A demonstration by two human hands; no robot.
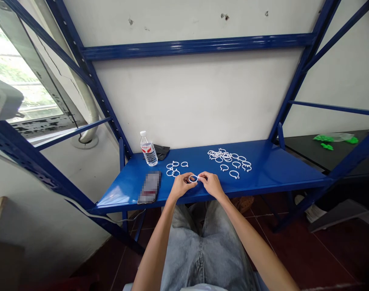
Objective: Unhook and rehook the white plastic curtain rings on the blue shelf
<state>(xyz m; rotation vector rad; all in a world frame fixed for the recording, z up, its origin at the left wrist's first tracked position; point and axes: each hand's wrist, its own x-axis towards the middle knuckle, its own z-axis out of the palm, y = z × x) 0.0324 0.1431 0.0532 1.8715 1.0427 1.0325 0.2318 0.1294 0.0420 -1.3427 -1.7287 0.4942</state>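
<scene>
Between my two hands, just above the front part of the blue shelf (199, 155), is a white plastic ring (193, 178). My left hand (182, 185) grips its left side with fingers closed. On the right side, the fingertips of my right hand (209, 182) pinch the same ring. A small group of white rings (172, 169) lies beyond my left hand. Farther right, a bigger heap of white rings (223, 155) is spread on the shelf, several with an open gap and small knobbed ends.
A water bottle (148, 149) stands at the back left beside a black pouch (162, 152). A phone (149, 187) lies near the left front edge. Blue uprights and a crossbar (199, 45) frame the shelf. Green pieces (327, 139) lie on a dark table at right.
</scene>
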